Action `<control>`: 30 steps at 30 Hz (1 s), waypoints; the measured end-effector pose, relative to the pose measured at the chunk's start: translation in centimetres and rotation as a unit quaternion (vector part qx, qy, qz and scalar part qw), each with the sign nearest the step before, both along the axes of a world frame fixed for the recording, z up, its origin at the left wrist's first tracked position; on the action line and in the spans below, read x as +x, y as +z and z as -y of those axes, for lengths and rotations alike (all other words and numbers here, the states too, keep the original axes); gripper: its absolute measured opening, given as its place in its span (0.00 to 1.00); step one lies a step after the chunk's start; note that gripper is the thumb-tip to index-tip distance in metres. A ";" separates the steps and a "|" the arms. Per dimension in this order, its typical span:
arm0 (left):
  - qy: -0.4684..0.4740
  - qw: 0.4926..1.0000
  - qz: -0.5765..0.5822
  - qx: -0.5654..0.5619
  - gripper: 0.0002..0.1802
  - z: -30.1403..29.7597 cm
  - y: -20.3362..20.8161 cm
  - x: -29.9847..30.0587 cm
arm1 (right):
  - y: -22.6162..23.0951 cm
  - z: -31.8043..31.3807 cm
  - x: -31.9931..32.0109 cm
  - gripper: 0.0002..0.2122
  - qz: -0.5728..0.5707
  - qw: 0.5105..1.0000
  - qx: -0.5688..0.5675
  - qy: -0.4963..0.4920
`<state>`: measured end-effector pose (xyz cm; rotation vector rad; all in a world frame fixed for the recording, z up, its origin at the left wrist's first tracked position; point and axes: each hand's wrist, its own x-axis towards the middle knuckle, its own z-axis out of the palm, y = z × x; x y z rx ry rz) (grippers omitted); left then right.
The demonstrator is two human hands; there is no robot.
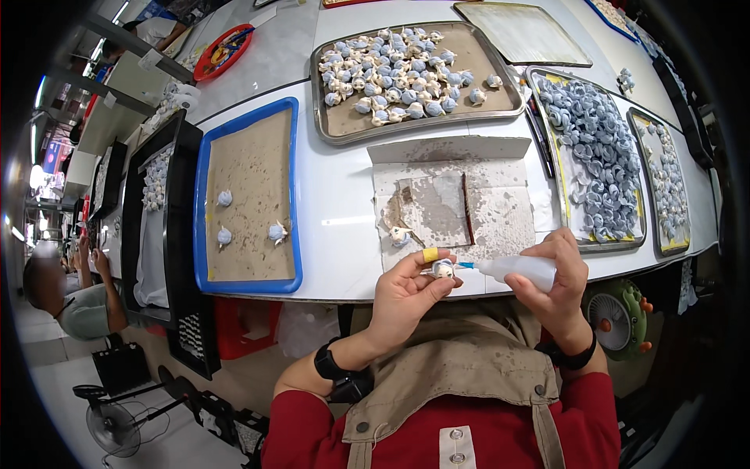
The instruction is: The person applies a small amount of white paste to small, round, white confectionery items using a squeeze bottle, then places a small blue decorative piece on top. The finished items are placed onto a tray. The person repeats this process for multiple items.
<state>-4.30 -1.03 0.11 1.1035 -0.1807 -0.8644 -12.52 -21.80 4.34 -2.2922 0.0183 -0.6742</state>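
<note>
My left hand (400,303), a yellow wrap on one finger, pinches a small cream-and-blue figurine (444,270) between thumb and fingertips. In my right hand (564,285) is a translucent white squeeze bottle (519,270), lying nearly level. Its blue nozzle (466,265) points left, with the tip at or very close to the figurine; whether they touch I cannot tell. Both hands are at the table's near edge. Just beyond them lies a stained cardboard sheet (504,199), and another cream figurine (400,235) rests on its near left part.
A blue-rimmed tray (295,195) at left holds three figurines. Farther back, a metal tray (500,109) carries many more. At right are a tray of grey-blue curled pieces (598,156) and a narrower tray of figurines (668,184). A green fan (613,316) stands below the table.
</note>
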 end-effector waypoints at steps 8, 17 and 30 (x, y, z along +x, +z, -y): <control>-0.023 0.997 -0.009 -0.075 0.17 -0.2 -0.7 0.8 | -4.3 1.3 1.8 0.11 -0.090 0.972 0.174 -0.133; -0.028 0.998 -0.006 -0.055 0.19 -0.5 -0.5 1.8 | -3.7 7.5 2.2 0.05 -0.045 0.966 -0.138 -0.214; -0.043 0.999 0.005 -0.017 0.18 1.6 0.5 0.6 | -4.6 15.1 2.5 0.10 -0.189 0.937 -0.208 -0.208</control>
